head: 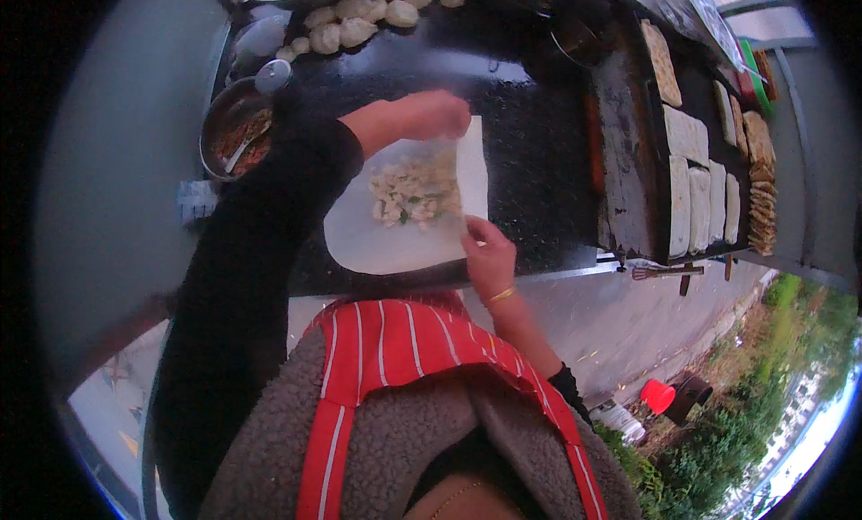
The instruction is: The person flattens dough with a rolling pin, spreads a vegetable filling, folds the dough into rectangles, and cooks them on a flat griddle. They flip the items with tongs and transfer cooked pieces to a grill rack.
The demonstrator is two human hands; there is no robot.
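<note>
A thin white dough sheet (357,237) lies spread on the dark worktop before me. Chopped pale filling with green bits (404,193) is heaped on its middle, partly veiled by thin dough on the right. My left hand (438,114) is closed at the sheet's far right part; its fingertips are hidden beneath the hand. At the near right, my right hand (491,254) pinches the dough edge between thumb and fingers. A straight dough edge runs between the two hands, with a brighter strip of dough to its right.
Dough balls (357,21) sit at the back left. A metal bowl (209,133) of reddish-brown filling with a spoon (241,149) stands left, by my left sleeve. On the right, a griddle (697,95) carries flat filled breads (680,203). A whisk (663,273) hangs at its front.
</note>
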